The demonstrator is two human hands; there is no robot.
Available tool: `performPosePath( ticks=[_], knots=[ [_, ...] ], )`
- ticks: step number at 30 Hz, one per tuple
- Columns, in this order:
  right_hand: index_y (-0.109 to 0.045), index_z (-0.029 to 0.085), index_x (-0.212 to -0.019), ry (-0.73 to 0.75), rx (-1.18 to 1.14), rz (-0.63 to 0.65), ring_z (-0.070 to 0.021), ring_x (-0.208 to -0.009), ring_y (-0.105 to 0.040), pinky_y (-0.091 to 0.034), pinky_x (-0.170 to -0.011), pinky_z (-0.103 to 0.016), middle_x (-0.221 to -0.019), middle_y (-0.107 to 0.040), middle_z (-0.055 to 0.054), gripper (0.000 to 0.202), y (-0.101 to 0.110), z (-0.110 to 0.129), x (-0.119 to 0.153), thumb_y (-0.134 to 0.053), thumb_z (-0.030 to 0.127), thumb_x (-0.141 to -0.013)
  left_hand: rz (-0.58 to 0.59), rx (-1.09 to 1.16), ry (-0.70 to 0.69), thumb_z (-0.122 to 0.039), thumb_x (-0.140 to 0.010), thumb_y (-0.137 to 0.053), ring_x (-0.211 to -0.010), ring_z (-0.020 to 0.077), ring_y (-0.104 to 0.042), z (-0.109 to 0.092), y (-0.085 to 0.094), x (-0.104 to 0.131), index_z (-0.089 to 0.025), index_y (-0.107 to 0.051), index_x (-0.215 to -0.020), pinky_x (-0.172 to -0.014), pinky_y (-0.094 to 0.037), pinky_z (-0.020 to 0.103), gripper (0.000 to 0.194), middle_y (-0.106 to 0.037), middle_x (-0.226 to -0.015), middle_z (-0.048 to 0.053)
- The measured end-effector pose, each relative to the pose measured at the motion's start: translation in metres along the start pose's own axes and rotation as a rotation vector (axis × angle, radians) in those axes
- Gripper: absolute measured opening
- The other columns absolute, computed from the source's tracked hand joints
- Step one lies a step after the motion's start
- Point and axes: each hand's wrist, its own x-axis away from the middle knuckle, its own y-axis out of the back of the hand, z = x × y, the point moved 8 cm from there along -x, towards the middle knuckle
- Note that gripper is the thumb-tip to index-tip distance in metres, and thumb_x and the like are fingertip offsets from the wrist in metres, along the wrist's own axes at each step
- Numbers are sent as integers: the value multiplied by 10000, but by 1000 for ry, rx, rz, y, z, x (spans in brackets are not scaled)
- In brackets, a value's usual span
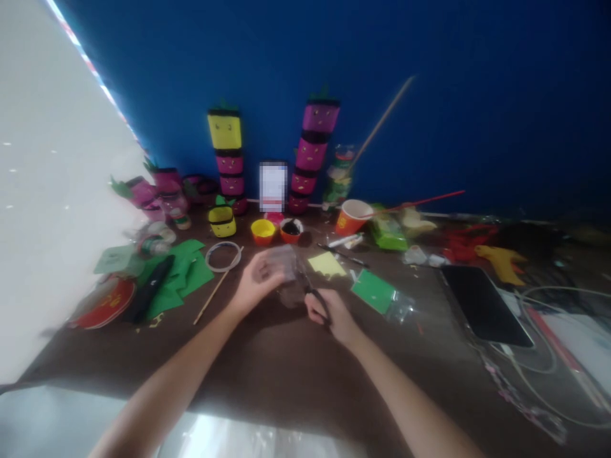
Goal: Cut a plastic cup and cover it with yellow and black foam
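My left hand (258,282) is closed around a piece of clear plastic (285,259), perhaps a cut container; blur and glare hide its exact shape. Scissors with dark handles (324,306) are gripped in my right hand (340,318), their blades pointing up and left at the plastic's right edge. I cannot tell whether the blades touch it. Just right of the scissors lies a pale yellow paper scrap (326,264). A clear ring, perhaps a tape roll (223,257), and a thin wooden stick (210,299) rest left of my left hand.
Behind my hands stand yellow and black paint cups (263,231) and stacked purple and yellow boxes with faces (312,154). Green sheets (195,280) lie left. On the right are a green card (373,291), an orange cup (352,217), a phone (484,305) and a yellow glue gun (501,259).
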Motion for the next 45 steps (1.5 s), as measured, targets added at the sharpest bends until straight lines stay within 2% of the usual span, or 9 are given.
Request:
performPosePath(
  ticks=[3, 6, 10, 17, 21, 27, 34, 40, 45],
  knots=[
    [-383, 204, -512, 56, -40, -83, -72, -413, -305, -213, -423, -246, -445, -344, 53, 517, 7, 5, 1, -549, 653, -706, 29, 115, 60, -286, -667, -740, -995, 250, -633, 0, -2, 0, -159, -571, -1087, -973, -425, 455, 470, -665, -1052, 100],
    [-404, 202, -534, 84, -56, -175, -71, -408, -300, -211, -418, -246, -450, -358, 54, 504, 16, 5, 1, -553, 653, -702, 16, 272, 97, -287, -652, -751, -988, 269, -645, -1, -2, 0, -167, -575, -1077, -974, -415, 473, 476, -674, -1031, 84],
    [-389, 207, -532, 65, -27, -199, -71, -408, -307, -227, -423, -246, -445, -362, 56, 507, 17, 3, 0, -556, 657, -695, -23, 372, 121, -252, -637, -753, -1032, 267, -629, -1, 1, -2, -179, -566, -1053, -977, -412, 472, 462, -683, -987, 67],
    [-350, 208, -544, -5, -60, -179, -58, -411, -304, -214, -429, -228, -430, -346, 76, 500, 12, -6, -2, -615, 611, -673, -85, 416, 117, -194, -580, -782, -1033, 237, -626, 2, 5, -1, -169, -529, -970, -1009, -388, 457, 466, -668, -1009, 71],
    [-365, 203, -564, -12, -50, -179, -56, -416, -315, -215, -430, -220, -442, -351, 77, 476, 13, -12, -4, -608, 591, -696, -111, 374, 86, -238, -585, -791, -1001, 220, -634, -1, 3, 0, -174, -512, -917, -995, -399, 436, 438, -667, -994, 62],
    [-354, 205, -570, -4, 19, -185, -61, -423, -321, -219, -421, -221, -460, -348, 70, 497, 15, -18, -5, -578, 626, -708, -181, 299, 48, -310, -517, -828, -1003, 213, -627, -5, 4, 0, -182, -485, -879, -977, -405, 404, 514, -662, -993, 62],
    [-355, 200, -537, 43, 211, -167, -65, -443, -313, -216, -428, -223, -465, -337, 61, 499, 29, -13, -8, -561, 611, -731, -78, 311, 82, -317, -532, -823, -966, 220, -643, -2, -1, 1, -178, -522, -879, -955, -427, 398, 480, -655, -941, 42],
    [-334, 203, -523, -60, 80, -2, -47, -405, -262, -155, -422, -222, -447, -286, 81, 520, 22, -15, -11, -560, 637, -700, 31, 285, 148, -327, -537, -825, -913, 223, -653, 1, -10, 5, -149, -551, -951, -915, -448, 416, 527, -669, -957, 88],
    [-318, 204, -501, -110, 78, 32, -43, -399, -271, -150, -430, -228, -441, -302, 77, 535, 17, -12, -9, -565, 644, -681, 105, 195, 142, -305, -559, -817, -888, 217, -659, 8, -9, 6, -164, -552, -950, -894, -463, 399, 493, -673, -977, 78]
  ],
)
